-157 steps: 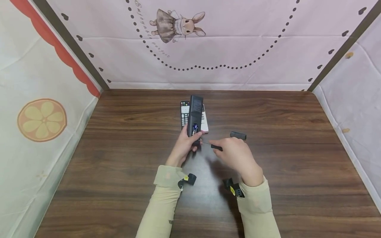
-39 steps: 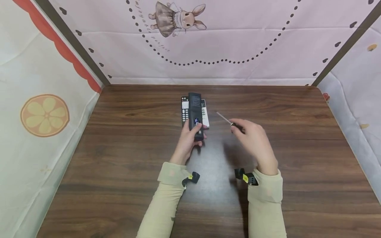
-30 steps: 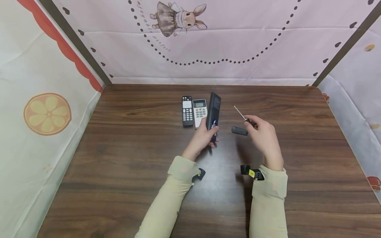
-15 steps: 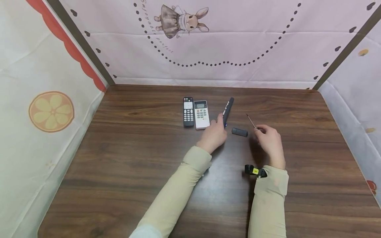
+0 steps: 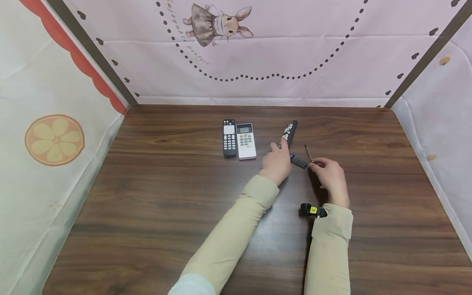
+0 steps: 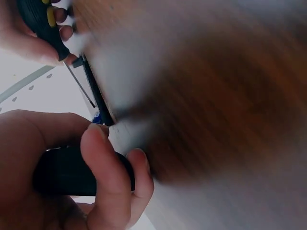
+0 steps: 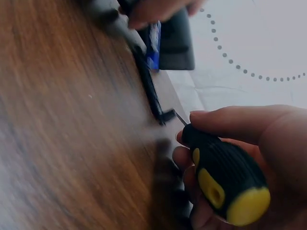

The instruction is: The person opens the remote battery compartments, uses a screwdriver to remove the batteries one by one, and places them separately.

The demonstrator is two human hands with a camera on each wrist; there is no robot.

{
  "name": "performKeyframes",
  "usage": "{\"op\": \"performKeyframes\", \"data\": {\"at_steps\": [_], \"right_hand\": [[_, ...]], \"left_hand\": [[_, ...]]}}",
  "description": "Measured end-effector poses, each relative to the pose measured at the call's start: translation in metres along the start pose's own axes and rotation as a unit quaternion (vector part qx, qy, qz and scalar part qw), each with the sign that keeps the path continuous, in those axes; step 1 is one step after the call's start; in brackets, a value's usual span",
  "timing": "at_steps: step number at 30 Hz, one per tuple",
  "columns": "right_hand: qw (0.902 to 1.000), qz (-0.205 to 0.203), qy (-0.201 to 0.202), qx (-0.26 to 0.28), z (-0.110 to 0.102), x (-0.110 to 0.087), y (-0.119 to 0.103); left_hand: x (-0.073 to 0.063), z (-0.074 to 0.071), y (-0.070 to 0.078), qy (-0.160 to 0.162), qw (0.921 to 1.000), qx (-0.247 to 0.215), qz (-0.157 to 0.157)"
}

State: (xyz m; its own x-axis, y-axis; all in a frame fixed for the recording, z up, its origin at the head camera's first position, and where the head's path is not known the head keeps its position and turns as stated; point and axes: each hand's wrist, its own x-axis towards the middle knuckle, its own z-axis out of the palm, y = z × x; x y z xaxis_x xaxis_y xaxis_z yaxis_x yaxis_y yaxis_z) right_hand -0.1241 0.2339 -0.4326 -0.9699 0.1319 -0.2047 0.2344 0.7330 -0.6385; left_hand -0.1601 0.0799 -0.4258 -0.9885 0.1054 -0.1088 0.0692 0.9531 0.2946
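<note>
My left hand (image 5: 276, 166) grips a black remote control (image 5: 290, 131), its button side turned up and its far end leaning right. In the left wrist view the fingers wrap round the remote's near end. A blue battery (image 7: 153, 45) shows beside the remote in the right wrist view, by the end of the black battery cover (image 5: 299, 161) that lies on the table. My right hand (image 5: 332, 176) holds a screwdriver (image 7: 225, 167) by its black and yellow handle, the thin shaft pointing away, just right of the cover.
Left of my hands, a dark remote (image 5: 229, 138) and a white remote (image 5: 246, 141) lie side by side, buttons up, on the brown wooden table (image 5: 155, 184). A printed cloth wall (image 5: 287, 53) rises behind the table's far edge.
The left hand has carried the black remote to the right and rolled it over from its open battery side to its buttons. The right hand has drawn the screwdriver away to the right.
</note>
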Motion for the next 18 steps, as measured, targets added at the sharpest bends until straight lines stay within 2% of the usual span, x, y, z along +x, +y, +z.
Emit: {"op": "performKeyframes", "data": {"at_steps": [6,9,12,14,15,17,18], "right_hand": [[0.9999,0.002,0.0,-0.011,0.003,0.002,-0.004],[0.9998,-0.001,0.002,-0.018,0.003,0.002,-0.006],[0.9996,-0.007,0.007,-0.026,0.004,0.002,-0.007],[0.9995,-0.006,0.011,-0.028,0.004,0.002,-0.007],[0.9994,-0.006,0.012,-0.03,0.004,0.002,-0.007],[0.9995,-0.004,0.013,-0.03,0.004,0.003,-0.006],[0.9995,-0.003,0.012,-0.03,0.003,0.003,-0.005]], "left_hand": [[0.0,0.003,0.007,0.005,0.9995,-0.03,0.002],[0.001,0.003,0.005,-0.001,0.9965,-0.083,-0.007],[0.001,0.004,0.0,-0.006,0.9884,-0.151,-0.019],[0.001,0.005,-0.004,-0.014,0.9776,-0.208,-0.027],[0.001,0.005,-0.006,-0.018,0.9693,-0.243,-0.032],[0.001,0.007,-0.01,-0.029,0.9462,-0.319,-0.041],[0.001,0.008,-0.012,-0.035,0.9297,-0.364,-0.044]]}}
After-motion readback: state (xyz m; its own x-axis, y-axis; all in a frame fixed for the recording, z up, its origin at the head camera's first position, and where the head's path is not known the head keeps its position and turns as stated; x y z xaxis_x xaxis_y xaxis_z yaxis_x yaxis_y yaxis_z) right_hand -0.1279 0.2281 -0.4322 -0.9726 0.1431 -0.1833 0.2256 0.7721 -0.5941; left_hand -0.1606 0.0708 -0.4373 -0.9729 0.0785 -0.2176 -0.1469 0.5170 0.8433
